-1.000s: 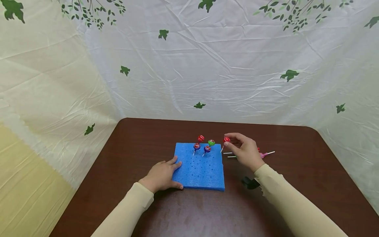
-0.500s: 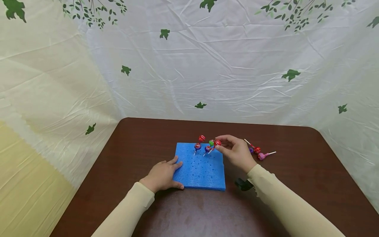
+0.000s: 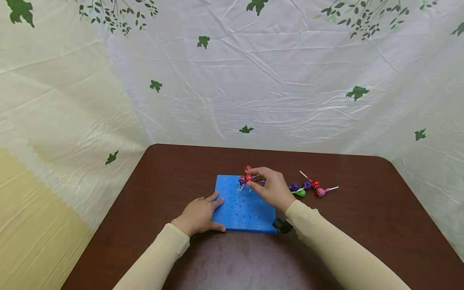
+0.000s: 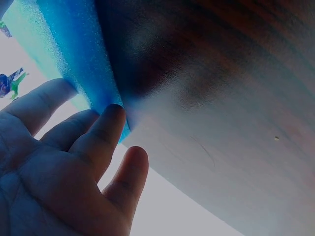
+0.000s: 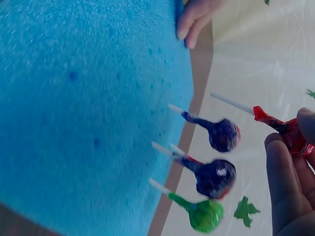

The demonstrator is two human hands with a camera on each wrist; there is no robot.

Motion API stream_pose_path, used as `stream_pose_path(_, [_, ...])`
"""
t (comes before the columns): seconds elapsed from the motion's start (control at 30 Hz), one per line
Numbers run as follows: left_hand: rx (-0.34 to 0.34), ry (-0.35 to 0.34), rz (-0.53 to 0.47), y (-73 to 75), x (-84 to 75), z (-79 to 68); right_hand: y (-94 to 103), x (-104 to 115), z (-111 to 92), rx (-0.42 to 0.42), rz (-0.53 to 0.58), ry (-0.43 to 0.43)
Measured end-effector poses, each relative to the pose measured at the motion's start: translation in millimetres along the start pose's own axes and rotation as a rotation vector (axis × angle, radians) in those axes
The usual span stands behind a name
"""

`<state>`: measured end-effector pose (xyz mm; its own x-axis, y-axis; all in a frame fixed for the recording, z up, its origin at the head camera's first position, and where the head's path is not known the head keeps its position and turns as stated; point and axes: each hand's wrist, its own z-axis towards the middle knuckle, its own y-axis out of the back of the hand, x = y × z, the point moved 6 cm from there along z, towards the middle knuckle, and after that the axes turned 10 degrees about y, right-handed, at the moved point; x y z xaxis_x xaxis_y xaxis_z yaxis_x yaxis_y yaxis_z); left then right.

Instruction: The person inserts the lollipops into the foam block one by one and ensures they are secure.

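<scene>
A blue foam board (image 3: 243, 209) with rows of small holes lies on the table. My left hand (image 3: 197, 214) rests along its left edge, fingers extended and thumb at the front corner. My right hand (image 3: 272, 187) pinches a red-wrapped lollipop (image 5: 295, 140) by its candy end, over the far part of the board. In the right wrist view its white stick points toward the foam, its tip apart from it. Two purple-blue lollipops (image 5: 216, 178) and a green lollipop (image 5: 205, 215) stand in the board there. Another red lollipop (image 3: 247, 168) stands at the back, partly covered by my fingers.
Right of the board, several loose lollipops lie on the brown table (image 3: 355, 217), among them a green one (image 3: 300, 193), a red one (image 3: 315, 184) and a pink one (image 3: 320, 192). A pale curtain (image 3: 232, 80) with leaf prints hangs behind the table.
My right hand has carried the red lollipop leftward from the board's right edge to beside the standing lollipops, uncovering the loose ones at right. My left hand has stayed in place.
</scene>
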<state>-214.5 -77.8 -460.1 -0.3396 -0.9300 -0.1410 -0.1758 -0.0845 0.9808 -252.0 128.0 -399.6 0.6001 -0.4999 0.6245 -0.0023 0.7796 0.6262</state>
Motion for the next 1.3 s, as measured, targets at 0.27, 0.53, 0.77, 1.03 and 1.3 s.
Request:
stream_pose_path(0.27, [0.003, 0.004, 0.003, -2.6, 2.2, 1.6, -20.1, 0, 4, 0.033, -0.058, 0.014])
stream_pose_path(0.53, [-0.007, -0.012, 0.01, -3.2, 2.7, 2.3, -27.5, 3, 6, 0.058, -0.137, 0.075])
stream_pose_path(0.77, [-0.01, -0.017, 0.016, -2.5, 3.5, 2.0, -33.4, 2, 8, 0.076, -0.206, 0.103])
stream_pose_path(1.03, [-0.01, -0.016, 0.022, -1.8, 2.9, 2.5, -34.9, -3, 9, 0.079, -0.2, 0.081])
stream_pose_path(1.3, [-0.003, -0.011, 0.013, -2.5, 3.0, 3.3, -31.8, -6, 9, 0.064, -0.188, 0.047])
